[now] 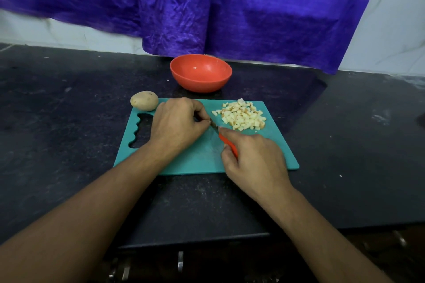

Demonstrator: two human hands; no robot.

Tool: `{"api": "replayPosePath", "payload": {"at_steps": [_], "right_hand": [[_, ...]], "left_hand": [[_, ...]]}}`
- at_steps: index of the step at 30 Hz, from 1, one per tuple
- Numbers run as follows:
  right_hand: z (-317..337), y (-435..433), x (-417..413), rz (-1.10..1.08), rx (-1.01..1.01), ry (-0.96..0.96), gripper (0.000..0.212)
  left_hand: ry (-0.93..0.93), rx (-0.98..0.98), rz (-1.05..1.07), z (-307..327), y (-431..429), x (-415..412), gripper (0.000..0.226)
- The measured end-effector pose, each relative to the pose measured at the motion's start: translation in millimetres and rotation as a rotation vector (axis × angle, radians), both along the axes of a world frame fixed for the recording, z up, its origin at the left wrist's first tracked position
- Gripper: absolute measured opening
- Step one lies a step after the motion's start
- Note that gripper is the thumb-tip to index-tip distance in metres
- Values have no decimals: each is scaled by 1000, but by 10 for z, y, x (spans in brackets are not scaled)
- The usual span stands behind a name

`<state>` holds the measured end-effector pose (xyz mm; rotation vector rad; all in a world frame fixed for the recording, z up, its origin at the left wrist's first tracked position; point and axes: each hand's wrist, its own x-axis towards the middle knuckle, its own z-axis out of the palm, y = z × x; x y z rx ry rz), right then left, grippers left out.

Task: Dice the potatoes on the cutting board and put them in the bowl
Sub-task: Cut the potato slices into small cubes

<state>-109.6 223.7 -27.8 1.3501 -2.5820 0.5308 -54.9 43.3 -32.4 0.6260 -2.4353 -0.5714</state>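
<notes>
Counts:
- one teal cutting board (202,158)
- one orange bowl (200,82)
- one knife (224,139) with an orange handle
- one whole potato (144,100), skin on
- one heap of diced potato (241,117), too many cubes to count
- two hands, both over the board

Left hand (177,124): on the middle-left of the board, fingers curled under, thumb and forefinger meeting at the blade tip. Whatever is under the grip is hidden, so I cannot tell whether it holds anything.

Right hand (255,161): grip wrapped round the knife handle, forefinger along the top. The blade points away and left toward the left fingertips, with the tip low at the board surface.

Edges:
- The whole potato sits at the board's far-left corner, overlapping the edge.
- The diced heap fills the far-right quarter, close to the far edge but short of the right edge. One or two cubes lie loose on its near side.
- The bowl stands on the tabletop (69,110) just beyond the board's far edge, apart from it and roughly centred.
- The wavy handle cutout (142,131) runs along the board's left side, and the left wrist covers part of it.

Open room:
- a bare patch of board between the hands, running to the near edge
- broad dark tabletop to the left and right of the board
- a strip of tabletop in front of the board, crossed by both forearms

A purple cloth (230,7) hangs behind the bowl.
</notes>
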Motion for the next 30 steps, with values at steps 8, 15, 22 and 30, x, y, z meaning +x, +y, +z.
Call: {"api": "replayPosePath", "payload": {"at_steps": [8,15,22,30], "right_hand": [[-27,158,-19,-28,-133,-130,43],[-73,175,-10,-57,-307,-161,42],[-88,127,59,20,-146,29,42],[-61,130,15,-125,-149,-19,38]], "left_hand": [[44,124,-46,-46,-74,44,8],[82,223,-34,-47,-263,209,14],[-22,139,-61,-10,-268,199,10],[-38,45,-66,-37,-214,151,9]]}}
